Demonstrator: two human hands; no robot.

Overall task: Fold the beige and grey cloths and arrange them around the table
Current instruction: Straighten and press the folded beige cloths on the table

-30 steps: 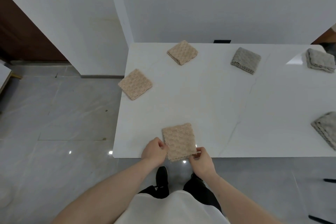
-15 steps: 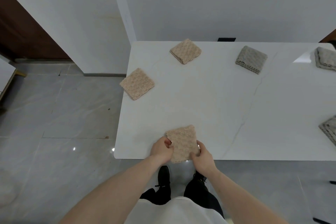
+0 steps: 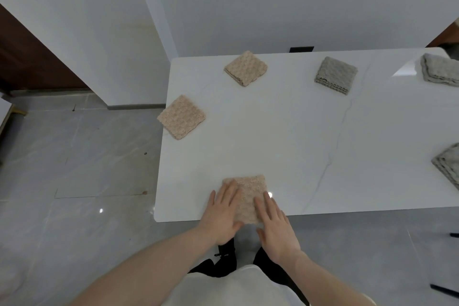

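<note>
Beige cloth, folded, lay at the table's near edge; left hand and right hand pressed flat on it, fingers spread, likely smoothing it. Other folded cloths ringed the edges, suggesting place settings.

Grey marbled floor tiles

White walls, grey perhaps-marble floor

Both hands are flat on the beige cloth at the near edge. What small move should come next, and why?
Probably lift both hands away. The left hand and right hand lie flat on the near beige cloth, which already looks folded square on the table like the five others.
</note>
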